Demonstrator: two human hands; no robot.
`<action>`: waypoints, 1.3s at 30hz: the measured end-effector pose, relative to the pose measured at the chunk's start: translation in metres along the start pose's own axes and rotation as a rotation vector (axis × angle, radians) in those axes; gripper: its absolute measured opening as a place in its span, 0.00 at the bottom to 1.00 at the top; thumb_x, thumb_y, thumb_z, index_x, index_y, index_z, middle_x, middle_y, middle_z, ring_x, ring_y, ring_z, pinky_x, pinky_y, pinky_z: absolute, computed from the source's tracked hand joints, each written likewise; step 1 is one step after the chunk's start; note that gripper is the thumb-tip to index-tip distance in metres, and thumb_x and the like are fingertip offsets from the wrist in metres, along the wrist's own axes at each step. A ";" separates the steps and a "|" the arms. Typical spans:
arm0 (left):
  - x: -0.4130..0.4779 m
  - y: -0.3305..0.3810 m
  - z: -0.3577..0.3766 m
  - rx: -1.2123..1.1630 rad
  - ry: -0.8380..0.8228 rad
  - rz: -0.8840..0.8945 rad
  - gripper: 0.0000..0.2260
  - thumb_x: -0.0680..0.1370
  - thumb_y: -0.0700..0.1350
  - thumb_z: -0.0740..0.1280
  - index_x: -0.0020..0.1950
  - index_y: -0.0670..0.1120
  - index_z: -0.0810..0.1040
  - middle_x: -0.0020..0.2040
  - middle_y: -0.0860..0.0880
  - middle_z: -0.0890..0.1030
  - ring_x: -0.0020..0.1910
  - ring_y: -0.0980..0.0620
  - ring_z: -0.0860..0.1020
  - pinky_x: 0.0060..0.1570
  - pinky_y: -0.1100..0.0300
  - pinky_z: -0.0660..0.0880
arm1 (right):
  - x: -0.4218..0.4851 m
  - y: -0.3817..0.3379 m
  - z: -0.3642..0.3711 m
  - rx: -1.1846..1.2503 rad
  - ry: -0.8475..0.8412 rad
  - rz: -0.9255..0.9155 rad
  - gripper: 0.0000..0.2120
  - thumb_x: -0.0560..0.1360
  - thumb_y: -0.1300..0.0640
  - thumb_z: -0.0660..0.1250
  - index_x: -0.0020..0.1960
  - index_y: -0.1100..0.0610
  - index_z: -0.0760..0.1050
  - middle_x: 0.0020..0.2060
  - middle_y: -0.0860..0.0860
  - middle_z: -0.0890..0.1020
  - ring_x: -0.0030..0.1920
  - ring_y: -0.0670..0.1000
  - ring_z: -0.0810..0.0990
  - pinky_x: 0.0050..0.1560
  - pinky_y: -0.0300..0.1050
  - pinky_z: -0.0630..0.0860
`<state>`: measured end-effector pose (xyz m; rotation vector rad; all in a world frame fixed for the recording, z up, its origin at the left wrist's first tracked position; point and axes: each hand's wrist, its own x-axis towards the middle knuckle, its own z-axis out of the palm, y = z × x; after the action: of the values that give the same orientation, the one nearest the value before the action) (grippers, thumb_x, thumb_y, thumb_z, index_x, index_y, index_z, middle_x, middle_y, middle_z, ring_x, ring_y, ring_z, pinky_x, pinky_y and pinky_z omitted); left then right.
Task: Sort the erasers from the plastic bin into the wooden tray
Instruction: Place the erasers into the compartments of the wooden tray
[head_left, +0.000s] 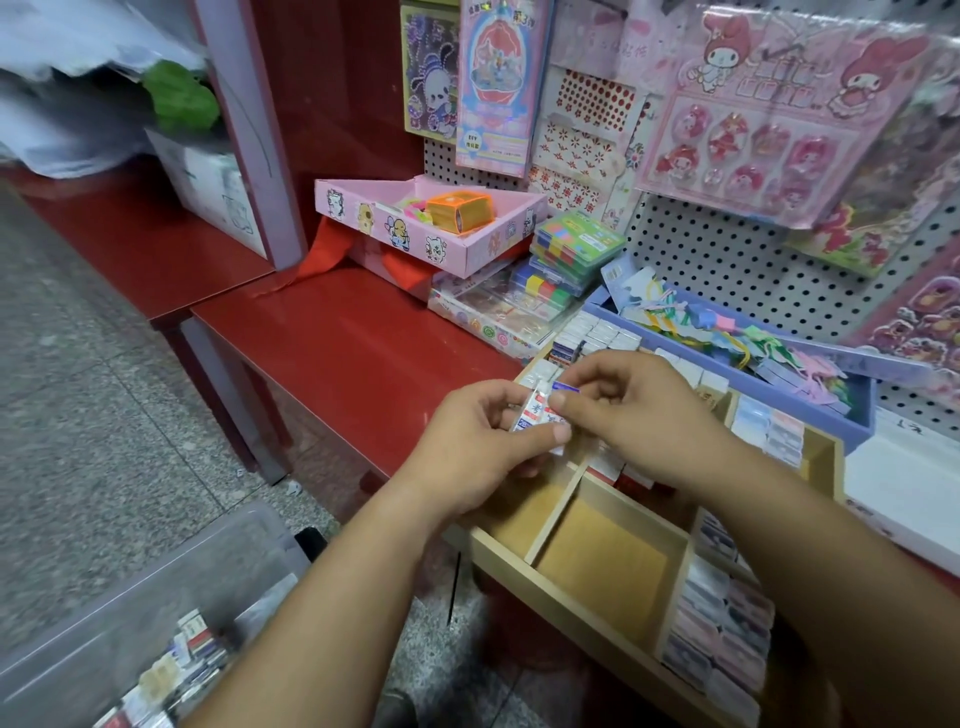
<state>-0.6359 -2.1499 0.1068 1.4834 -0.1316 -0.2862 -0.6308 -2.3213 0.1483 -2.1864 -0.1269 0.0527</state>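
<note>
Together, the left hand (478, 452) and right hand (644, 415) pinched a small wrapped stack of erasers (537, 415) over the wooden tray's (602, 566) left edge. The plastic bin (130, 597), holding more erasers, sat lower, left of the tray.

Left hand (470, 441) and right hand (639, 410) both pinch small white paper-wrapped erasers with red and blue print (537, 413) above the pale wooden compartment tray (602, 566). Clear plastic bin (130, 587) on floor, lower left, holds similar erasers.
</note>
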 end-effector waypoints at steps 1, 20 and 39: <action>0.000 0.000 0.000 -0.003 0.011 -0.005 0.10 0.75 0.36 0.74 0.54 0.35 0.80 0.36 0.44 0.82 0.33 0.49 0.78 0.34 0.62 0.78 | 0.001 0.000 0.000 0.012 -0.003 0.004 0.04 0.75 0.53 0.75 0.47 0.52 0.82 0.36 0.53 0.85 0.34 0.49 0.79 0.40 0.49 0.76; 0.007 -0.004 -0.015 0.037 0.222 -0.003 0.04 0.78 0.37 0.71 0.52 0.39 0.83 0.30 0.52 0.75 0.35 0.49 0.77 0.42 0.55 0.78 | 0.080 0.030 0.011 -0.585 0.280 0.031 0.08 0.76 0.50 0.74 0.47 0.52 0.77 0.41 0.49 0.80 0.47 0.56 0.78 0.44 0.50 0.77; 0.009 -0.006 -0.014 0.067 0.227 0.036 0.04 0.78 0.35 0.71 0.51 0.40 0.83 0.35 0.45 0.77 0.34 0.50 0.76 0.40 0.55 0.77 | 0.038 -0.004 0.008 -0.113 0.067 -0.089 0.07 0.77 0.50 0.72 0.43 0.52 0.83 0.37 0.49 0.84 0.39 0.47 0.81 0.41 0.43 0.76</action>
<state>-0.6246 -2.1394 0.0989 1.5671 0.0152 -0.0839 -0.5941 -2.3086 0.1473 -2.2899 -0.1936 -0.0800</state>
